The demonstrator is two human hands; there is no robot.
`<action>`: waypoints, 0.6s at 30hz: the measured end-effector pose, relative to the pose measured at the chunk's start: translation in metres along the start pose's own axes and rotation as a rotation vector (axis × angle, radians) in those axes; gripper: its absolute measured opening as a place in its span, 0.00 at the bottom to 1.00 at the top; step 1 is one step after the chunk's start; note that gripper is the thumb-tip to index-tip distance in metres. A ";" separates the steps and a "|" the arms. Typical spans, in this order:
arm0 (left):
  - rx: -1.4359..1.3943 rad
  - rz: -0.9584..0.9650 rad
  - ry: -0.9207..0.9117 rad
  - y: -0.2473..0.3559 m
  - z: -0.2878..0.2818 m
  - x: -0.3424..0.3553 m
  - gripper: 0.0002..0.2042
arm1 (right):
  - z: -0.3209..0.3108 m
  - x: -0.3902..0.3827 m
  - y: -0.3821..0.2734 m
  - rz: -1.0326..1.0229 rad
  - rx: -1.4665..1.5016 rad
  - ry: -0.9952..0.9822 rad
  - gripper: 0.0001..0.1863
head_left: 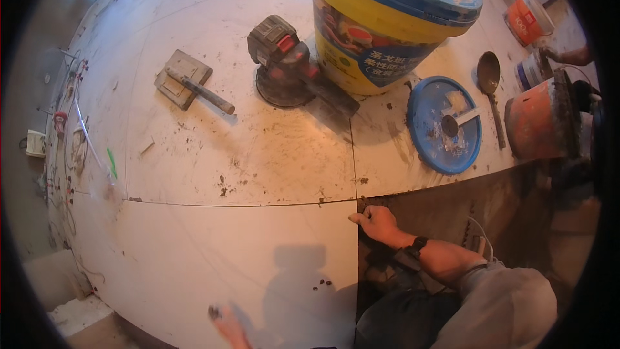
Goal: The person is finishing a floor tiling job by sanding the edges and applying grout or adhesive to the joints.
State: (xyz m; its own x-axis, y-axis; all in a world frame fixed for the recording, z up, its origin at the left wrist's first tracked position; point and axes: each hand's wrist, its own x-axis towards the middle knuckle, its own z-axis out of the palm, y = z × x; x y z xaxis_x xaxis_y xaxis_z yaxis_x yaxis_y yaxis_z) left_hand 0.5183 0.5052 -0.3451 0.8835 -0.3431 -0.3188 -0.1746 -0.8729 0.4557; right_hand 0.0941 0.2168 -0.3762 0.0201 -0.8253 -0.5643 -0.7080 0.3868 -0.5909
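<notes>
My right hand (380,225) is closed at the right edge of a pale floor tile (194,252), close to its far corner. Its thumb points left over the tile's edge and the fingers curl under; what they hold, if anything, is hidden. A dark watch (418,244) circles that wrist. Low in the view, my left hand (229,328) is over the same tile, partly cut off. A small dark thing (214,312) shows at its fingertips, too small to name. Several dark red bits (321,283) lie on the tile between my hands.
Beyond the joint stand a cordless power tool (284,68) with a round base, a rectangular float (184,81), and a yellow bucket (381,32). A blue lid (445,126), a ladle (491,90) and an orange bucket (539,119) are at right. Another person's hand (568,56) reaches a pail.
</notes>
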 end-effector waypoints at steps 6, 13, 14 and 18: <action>0.518 0.381 0.279 0.112 0.144 -0.044 0.35 | -0.007 0.005 -0.008 -0.034 -0.121 -0.046 0.29; 0.466 0.371 0.309 0.129 0.136 -0.055 0.33 | -0.094 0.030 -0.096 -0.472 -0.236 -0.020 0.06; 0.508 0.362 0.273 0.132 0.133 -0.054 0.33 | -0.092 0.048 -0.124 -0.563 -0.322 0.063 0.09; 0.469 0.334 0.248 0.127 0.133 -0.052 0.34 | -0.019 0.143 -0.268 -1.003 -0.109 0.205 0.10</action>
State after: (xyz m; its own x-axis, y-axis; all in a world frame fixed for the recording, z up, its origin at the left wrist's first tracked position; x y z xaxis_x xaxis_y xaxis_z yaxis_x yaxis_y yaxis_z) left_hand 0.3927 0.3659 -0.3811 0.8132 -0.5819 0.0055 -0.5809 -0.8112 0.0665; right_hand 0.2737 -0.0126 -0.2877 0.5236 -0.8062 0.2755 -0.4923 -0.5502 -0.6745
